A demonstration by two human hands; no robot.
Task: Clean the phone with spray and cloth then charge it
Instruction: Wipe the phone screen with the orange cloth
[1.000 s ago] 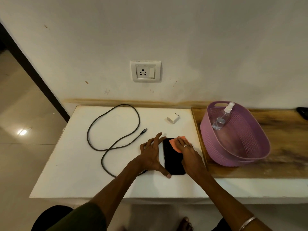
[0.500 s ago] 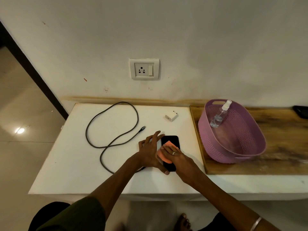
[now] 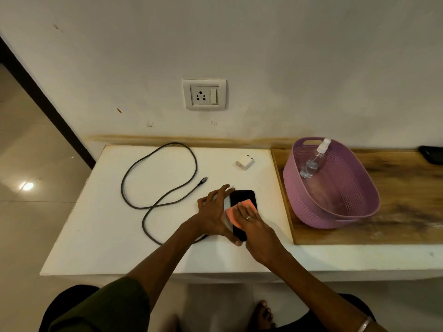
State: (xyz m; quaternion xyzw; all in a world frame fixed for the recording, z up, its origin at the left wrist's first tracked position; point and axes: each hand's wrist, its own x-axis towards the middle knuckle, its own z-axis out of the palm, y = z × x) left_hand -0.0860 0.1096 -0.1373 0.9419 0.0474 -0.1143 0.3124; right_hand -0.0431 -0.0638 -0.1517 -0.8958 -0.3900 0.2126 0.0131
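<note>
A black phone (image 3: 242,197) lies flat on the white table (image 3: 107,224). My left hand (image 3: 212,212) rests spread along the phone's left edge, thumb at its near corner, steadying it. My right hand (image 3: 254,224) presses a small orange cloth (image 3: 233,213) flat onto the middle of the screen with straight fingers. A clear spray bottle (image 3: 314,159) leans inside the purple basket (image 3: 359,212). The dark charging cable (image 3: 158,178) loops across the table's left half, and the white charger plug (image 3: 245,161) lies behind the phone. The wall socket (image 3: 204,94) is above.
The basket stands on a wooden board (image 3: 407,188) to the right of the table. A dark object (image 3: 432,154) lies at the far right edge. A bare foot (image 3: 262,312) shows on the floor below the table's front edge.
My right hand has slid the cloth from the phone's far right corner down to the middle of the screen. The left hand has stayed on the phone's left edge.
</note>
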